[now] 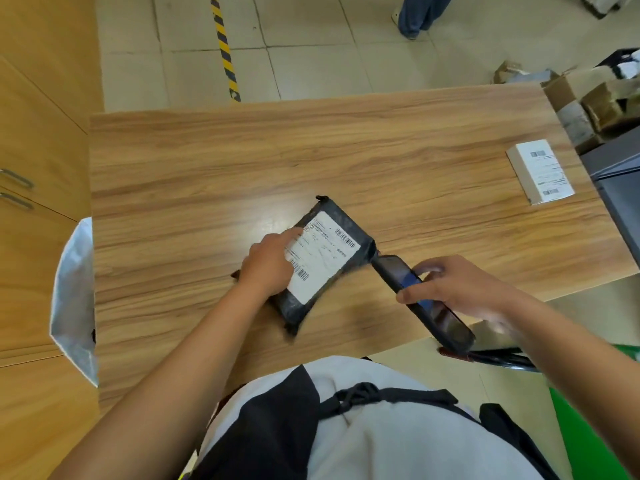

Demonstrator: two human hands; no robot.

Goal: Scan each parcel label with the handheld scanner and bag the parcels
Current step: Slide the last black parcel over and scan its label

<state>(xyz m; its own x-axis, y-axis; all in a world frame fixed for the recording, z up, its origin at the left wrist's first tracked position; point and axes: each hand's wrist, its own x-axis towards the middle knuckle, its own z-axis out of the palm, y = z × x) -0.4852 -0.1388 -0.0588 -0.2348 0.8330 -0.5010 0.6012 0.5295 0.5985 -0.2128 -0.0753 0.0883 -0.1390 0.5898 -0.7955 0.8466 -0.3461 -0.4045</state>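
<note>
A black plastic parcel point(349, 230) with a white barcode label lies on the wooden table point(242, 154), near its front edge. My left hand point(270, 261) presses on the parcel's left side, index finger stretched onto the label. My right hand point(457, 285) grips the black handheld scanner point(398, 271), whose front end points at the parcel's right corner and almost touches it. A white boxed parcel point(540, 171) with a label lies at the table's right edge. A white bag point(74, 299) hangs open at the table's left side.
Wooden cabinets point(38, 133) stand to the left. Cardboard boxes point(595, 98) and a dark bin point(620, 174) sit right of the table. A person's legs point(419, 12) show on the tiled floor beyond, beside a yellow-black floor stripe point(225, 46). Something green point(588, 427) lies at the lower right.
</note>
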